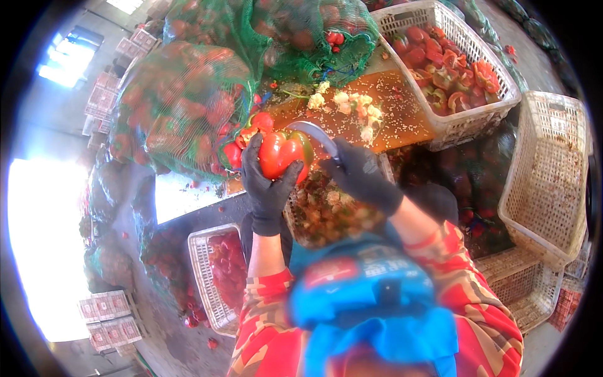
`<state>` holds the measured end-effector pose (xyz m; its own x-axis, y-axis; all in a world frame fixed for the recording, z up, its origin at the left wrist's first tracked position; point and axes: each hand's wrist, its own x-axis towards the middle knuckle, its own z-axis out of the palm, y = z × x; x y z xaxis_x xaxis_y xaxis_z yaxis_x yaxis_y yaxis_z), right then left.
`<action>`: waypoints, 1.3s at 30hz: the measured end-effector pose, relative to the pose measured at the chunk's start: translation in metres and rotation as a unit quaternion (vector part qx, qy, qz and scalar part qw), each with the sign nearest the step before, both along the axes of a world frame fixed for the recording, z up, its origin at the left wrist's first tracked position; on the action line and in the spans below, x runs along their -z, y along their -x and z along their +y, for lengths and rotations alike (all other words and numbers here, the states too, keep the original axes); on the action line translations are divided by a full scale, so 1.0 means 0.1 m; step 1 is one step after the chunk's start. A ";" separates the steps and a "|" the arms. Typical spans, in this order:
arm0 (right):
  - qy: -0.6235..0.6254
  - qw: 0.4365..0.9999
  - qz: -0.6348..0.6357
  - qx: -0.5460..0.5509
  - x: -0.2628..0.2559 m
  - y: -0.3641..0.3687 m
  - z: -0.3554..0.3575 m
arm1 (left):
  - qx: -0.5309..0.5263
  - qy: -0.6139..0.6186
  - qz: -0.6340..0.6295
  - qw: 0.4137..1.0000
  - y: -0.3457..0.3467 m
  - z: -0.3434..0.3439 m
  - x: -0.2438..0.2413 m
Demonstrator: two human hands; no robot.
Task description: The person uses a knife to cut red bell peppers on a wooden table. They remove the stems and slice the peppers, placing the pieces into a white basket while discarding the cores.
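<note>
My left hand (266, 188), in a dark glove, holds a whole red bell pepper (282, 153) with a greenish side. Just to its right, my gloved right hand (362, 174) is closed on a curved knife (318, 134), its blade beside the pepper and apart from it. Behind them lies an orange-brown board (400, 113) strewn with pale seeds and several cut-out pepper cores (367, 113). A green mesh sack (179, 108) full of red peppers rests at the left, with loose peppers at its mouth near my left hand. Below my hands is a container of pepper scraps (325, 212).
A white plastic crate (464, 118) of cut red peppers stands at the upper right, with more sacks (306, 33) behind the board. Two stained crates (546, 174) (527, 287) are at the right. Another crate (202, 273) of red pieces stands at the lower left.
</note>
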<state>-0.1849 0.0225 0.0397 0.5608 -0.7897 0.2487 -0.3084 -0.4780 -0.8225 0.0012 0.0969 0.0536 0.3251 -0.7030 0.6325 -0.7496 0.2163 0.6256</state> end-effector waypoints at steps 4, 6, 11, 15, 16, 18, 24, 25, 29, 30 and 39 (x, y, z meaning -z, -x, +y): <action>0.075 0.996 0.038 0.008 0.05 -0.14 0.05 | -0.035 0.041 -0.019 0.998 0.04 -0.04 0.07; 0.079 0.995 0.058 0.002 0.10 -0.15 0.08 | -0.042 0.074 0.079 0.993 0.06 -0.07 0.06; 0.112 0.987 0.112 -0.019 0.28 -0.13 0.14 | -0.024 0.110 0.223 0.968 -0.07 -0.09 -0.06; 0.078 0.996 -0.033 -0.041 0.15 0.00 0.08 | -0.015 0.134 0.204 0.970 -0.10 -0.12 -0.01; 0.088 0.995 -0.021 -0.039 0.10 0.03 0.07 | -0.019 0.139 0.200 0.970 -0.06 -0.13 -0.05; 0.122 0.992 -0.016 -0.012 0.05 0.08 0.04 | -0.051 0.156 0.235 0.958 -0.02 -0.18 -0.11; -0.089 0.983 -0.155 -0.029 -0.09 0.21 -0.10 | 0.037 0.085 0.383 0.919 -0.04 -0.20 -0.10; -0.134 0.963 -0.228 -0.059 -0.09 0.17 -0.10 | 0.065 0.047 0.374 0.924 0.09 -0.21 -0.09; -0.351 0.870 -0.316 -0.140 -0.19 0.22 -0.12 | 0.180 -0.057 0.364 0.912 0.28 -0.17 -0.02; -0.400 0.844 -0.323 -0.155 -0.21 0.24 -0.13 | 0.203 -0.056 0.380 0.901 0.28 -0.18 -0.04; -0.164 0.935 -0.312 -0.043 -0.11 0.23 -0.17 | 0.168 -0.052 0.360 0.916 0.61 -0.29 0.02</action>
<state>-0.2083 0.0055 0.0506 0.4518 -0.8396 0.3014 0.3091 -0.1696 -0.9358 -0.0595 0.0678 0.0514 0.3856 -0.8841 0.2639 -0.0359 0.2714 0.9618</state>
